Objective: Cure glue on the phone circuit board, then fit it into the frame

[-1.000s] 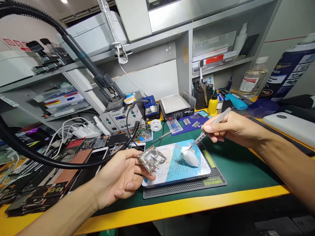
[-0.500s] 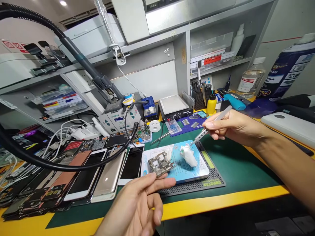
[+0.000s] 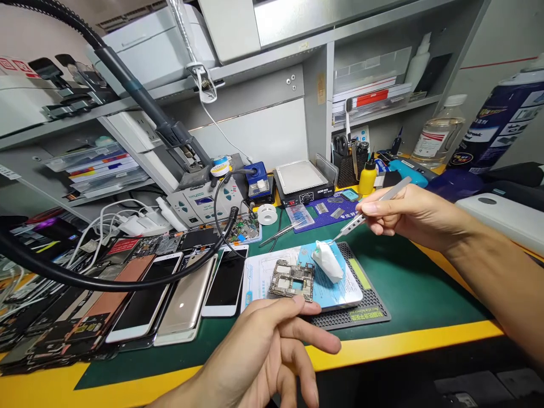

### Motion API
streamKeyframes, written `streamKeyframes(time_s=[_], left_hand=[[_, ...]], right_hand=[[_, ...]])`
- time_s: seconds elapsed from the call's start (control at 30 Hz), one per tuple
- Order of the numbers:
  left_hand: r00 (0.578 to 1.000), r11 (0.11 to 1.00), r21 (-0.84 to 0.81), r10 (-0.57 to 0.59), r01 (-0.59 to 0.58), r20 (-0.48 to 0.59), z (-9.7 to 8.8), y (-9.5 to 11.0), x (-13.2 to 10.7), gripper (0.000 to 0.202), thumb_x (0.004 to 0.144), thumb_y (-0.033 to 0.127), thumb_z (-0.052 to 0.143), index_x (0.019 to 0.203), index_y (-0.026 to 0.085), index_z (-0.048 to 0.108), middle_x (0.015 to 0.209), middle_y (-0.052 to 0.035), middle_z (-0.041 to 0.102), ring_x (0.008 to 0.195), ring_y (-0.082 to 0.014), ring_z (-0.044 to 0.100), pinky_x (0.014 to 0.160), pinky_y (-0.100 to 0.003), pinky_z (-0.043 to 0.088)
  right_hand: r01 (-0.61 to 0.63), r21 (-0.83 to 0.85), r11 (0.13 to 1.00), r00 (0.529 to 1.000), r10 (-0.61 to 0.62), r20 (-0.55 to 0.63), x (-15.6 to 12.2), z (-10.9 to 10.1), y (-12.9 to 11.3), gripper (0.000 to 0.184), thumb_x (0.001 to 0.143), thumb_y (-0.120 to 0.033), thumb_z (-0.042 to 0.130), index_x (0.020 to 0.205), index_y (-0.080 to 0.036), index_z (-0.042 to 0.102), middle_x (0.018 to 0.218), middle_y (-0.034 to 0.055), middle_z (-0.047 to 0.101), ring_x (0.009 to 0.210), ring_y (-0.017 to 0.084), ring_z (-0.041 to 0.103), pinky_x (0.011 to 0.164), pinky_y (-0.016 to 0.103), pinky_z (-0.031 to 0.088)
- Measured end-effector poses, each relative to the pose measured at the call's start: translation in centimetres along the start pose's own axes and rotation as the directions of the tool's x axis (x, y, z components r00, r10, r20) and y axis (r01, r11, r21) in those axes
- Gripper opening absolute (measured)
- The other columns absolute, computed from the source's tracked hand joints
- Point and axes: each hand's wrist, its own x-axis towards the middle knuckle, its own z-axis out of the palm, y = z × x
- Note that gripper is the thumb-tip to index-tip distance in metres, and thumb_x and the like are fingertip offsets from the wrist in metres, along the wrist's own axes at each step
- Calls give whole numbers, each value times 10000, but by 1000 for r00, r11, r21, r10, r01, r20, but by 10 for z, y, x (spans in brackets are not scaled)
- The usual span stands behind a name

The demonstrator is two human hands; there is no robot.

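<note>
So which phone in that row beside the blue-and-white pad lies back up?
The champagne-gold metal-backed phone: it sits between a white-framed black-screened phone and a second white-framed black-screened phone, which both lie screen up.

Bare phone logic board (image 3: 291, 280), silver shields all over it, is lying flat right past the open left hand (image 3: 263, 345), basically at the fingertips. Steel tweezers (image 3: 374, 207) are pinched in the right hand (image 3: 412, 215), tips angled down just off a crumpled white tissue (image 3: 327, 260).

Bright, even light, soft shadow under the right hand (image 3: 416, 218), wide-angle bending at the frame edges.
</note>
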Motion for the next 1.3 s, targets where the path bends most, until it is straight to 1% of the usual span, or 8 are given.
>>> streamKeyframes(time_s=[0.2,0.27,0.37,0.43,0.77,0.83,1.0,1.3], left_hand=[[994,892,442,55,-92,95,-18,18,-11,335,936,405,558,1119,131,618,816,-82,743,428,-75,582,335,-127,384],[916,519,795,387,-314,109,-30,29,-15,317,945,421,569,1115,165,643,801,-48,727,519,-82,599,459,-175,479],[567,-349,896,694,-274,443,-51,44,-12,345,930,344,578,1233,182,614,1105,-104,689,979,-208,666,865,-371,580],[557,-478,848,650,-229,517,-62,49,-5,513,882,342,632,1350,156,539,1334,-156,598,1252,-295,562,1078,-499,479],[602,-543,778,518,-317,607,-70,55,17,571,886,337,626,1411,163,485,1427,-150,572,1387,-320,467,1190,-601,332],[557,-548,755,523,-359,645,-72,55,19,560,882,311,645,1394,150,487,1384,-145,597,1363,-288,483,1197,-552,342],[323,-605,658,576,-449,751,-78,51,26,630,807,188,741,1368,79,476,1265,-159,615,1256,-243,522,1162,-468,383],[245,-618,695,657,-368,713,-83,38,25,655,754,161,778,1335,59,493,1214,-153,628,1218,-261,542,1123,-489,424]], right_hand=[[-8,-2,1000,1000,8,-28,1,-1,0,271,633,-342,899,688,-117,759,580,31,599,520,98,575,405,153,364],[1,11,1000,999,-1,-49,2,-2,-1,269,610,-345,909,675,-130,760,594,26,595,515,100,573,404,165,369],[38,33,999,994,-35,-99,1,-6,-3,255,580,-343,920,647,-153,764,611,23,596,505,92,547,414,190,388],[86,53,995,987,-78,-141,0,-8,-5,243,561,-350,927,626,-180,766,633,20,607,506,79,518,424,202,388],[83,33,996,979,-76,-190,-1,-2,-8,247,531,-371,938,606,-205,771,589,8,562,469,77,468,425,250,356],[41,6,999,983,-40,-179,1,-2,-5,263,528,-383,940,625,-197,779,579,20,581,458,92,492,402,246,352],[-33,-74,997,989,21,-148,2,-1,2,255,557,-370,933,646,-178,791,559,53,626,478,131,561,412,242,418],[49,-259,965,996,-66,-57,0,5,6,157,630,-383,898,698,-268,816,563,72,680,421,187,583,377,307,436]])
